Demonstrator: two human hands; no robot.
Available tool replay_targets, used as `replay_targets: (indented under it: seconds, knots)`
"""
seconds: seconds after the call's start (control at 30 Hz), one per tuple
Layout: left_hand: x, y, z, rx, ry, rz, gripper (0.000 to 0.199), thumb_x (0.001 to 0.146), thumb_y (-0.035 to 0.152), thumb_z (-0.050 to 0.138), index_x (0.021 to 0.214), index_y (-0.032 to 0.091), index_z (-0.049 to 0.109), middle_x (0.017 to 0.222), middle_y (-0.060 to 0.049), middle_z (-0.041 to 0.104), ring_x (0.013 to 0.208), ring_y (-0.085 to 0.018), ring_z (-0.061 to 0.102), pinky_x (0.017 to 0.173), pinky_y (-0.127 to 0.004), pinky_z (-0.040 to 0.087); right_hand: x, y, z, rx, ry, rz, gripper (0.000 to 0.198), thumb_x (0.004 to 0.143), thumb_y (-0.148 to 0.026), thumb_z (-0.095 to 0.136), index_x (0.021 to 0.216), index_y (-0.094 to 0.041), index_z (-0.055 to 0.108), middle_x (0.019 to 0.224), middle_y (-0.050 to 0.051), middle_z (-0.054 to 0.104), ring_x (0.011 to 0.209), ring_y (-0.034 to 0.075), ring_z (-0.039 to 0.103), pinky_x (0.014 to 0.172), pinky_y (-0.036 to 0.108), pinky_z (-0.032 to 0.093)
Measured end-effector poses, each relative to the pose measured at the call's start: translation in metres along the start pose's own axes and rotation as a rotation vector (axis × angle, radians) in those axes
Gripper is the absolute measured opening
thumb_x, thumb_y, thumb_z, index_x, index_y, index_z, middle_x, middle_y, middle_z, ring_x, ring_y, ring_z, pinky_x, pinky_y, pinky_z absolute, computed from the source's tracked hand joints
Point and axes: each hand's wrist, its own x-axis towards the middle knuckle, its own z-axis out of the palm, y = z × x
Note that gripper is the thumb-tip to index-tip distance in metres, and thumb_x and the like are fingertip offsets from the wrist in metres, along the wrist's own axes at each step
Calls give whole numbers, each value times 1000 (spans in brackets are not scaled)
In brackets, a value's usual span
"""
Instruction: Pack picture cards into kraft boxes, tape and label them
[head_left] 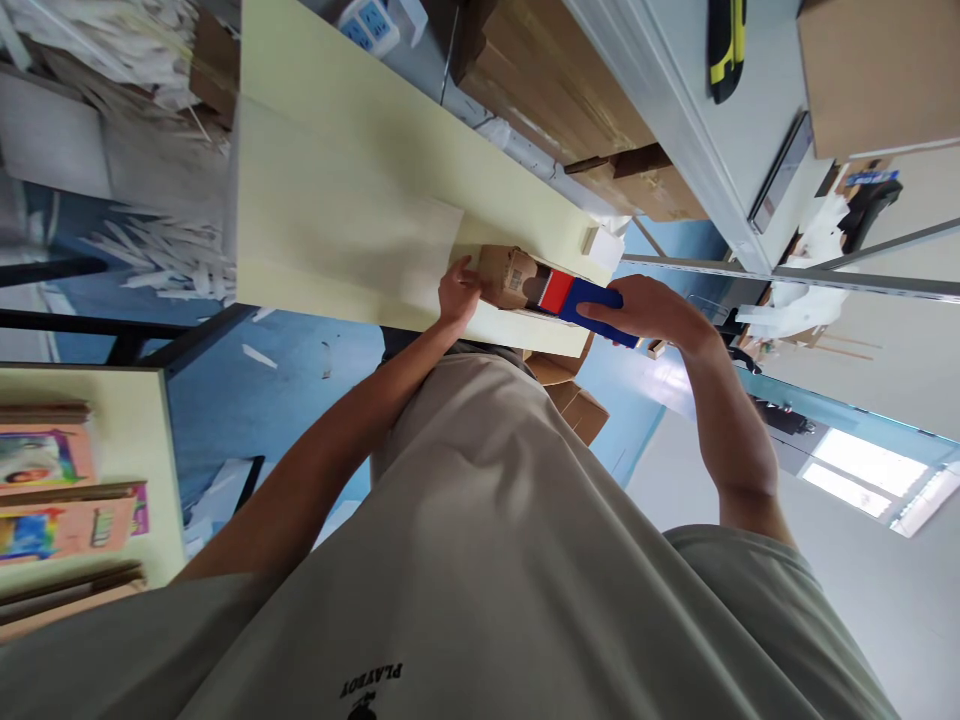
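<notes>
Cardboard box (498, 277), by the table's (322, 200) right end; your right hand (626, 308) pinches a blue item (587, 296) at its opening, fingers partly hidden; your left hand (458, 292) at its other end, grip unclear.

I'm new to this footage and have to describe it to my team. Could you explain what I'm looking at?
There is no machine here: a person works with two bare hands. The single picture comes from a camera worn on the person's head, looking forward and down, so their shirt fills the lower part.

Ahead is a pale yellow table. On it lies a small cardboard box, with a red piece at its open end. The left hand is at the box's other end; its exact grip is hard to tell. The right hand holds a flat blue piece next to the red one.

Beyond the table, a black and yellow cutter lies on a grey surface.
</notes>
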Motion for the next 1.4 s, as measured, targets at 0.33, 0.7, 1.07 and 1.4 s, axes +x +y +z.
replay_targets:
  seconds: [0.33, 0.7, 1.07, 1.4]
  knots:
    - [-44, 36, -10, 155, -426, 359, 97, 92, 35, 94, 179, 26, 51, 165, -21, 63, 153, -39, 67, 127, -57, 62, 1, 0, 2, 18, 6, -33, 72, 107, -91, 61, 104, -22, 80, 88, 16, 85, 87, 33, 81, 74, 40, 57]
    - [-12, 71, 15, 509, -531, 635, 67, 91, 35, 100, 152, 24, 75, 158, -22, 61, 149, -48, 63, 129, -62, 54, -9, -8, 4, -66, 28, -41, 63, 110, -83, 63, 103, -22, 79, 85, 14, 80, 90, 36, 80, 82, 43, 53]
    - [-9, 53, 9, 628, -483, 554, 36, 92, 32, 98, 120, 24, 79, 144, -20, 67, 144, -48, 66, 127, -63, 58, 5, 33, 30, -58, 17, -42, 67, 109, -85, 63, 100, -21, 81, 79, 16, 80, 93, 38, 82, 82, 42, 56]
    - [-14, 46, 1, 712, -474, 514, 52, 92, 33, 102, 134, 25, 74, 153, -19, 65, 147, -43, 70, 130, -60, 58, 76, 87, 61, -43, 5, -78, 79, 96, -95, 73, 109, -17, 86, 93, 20, 84, 98, 37, 82, 85, 43, 59]
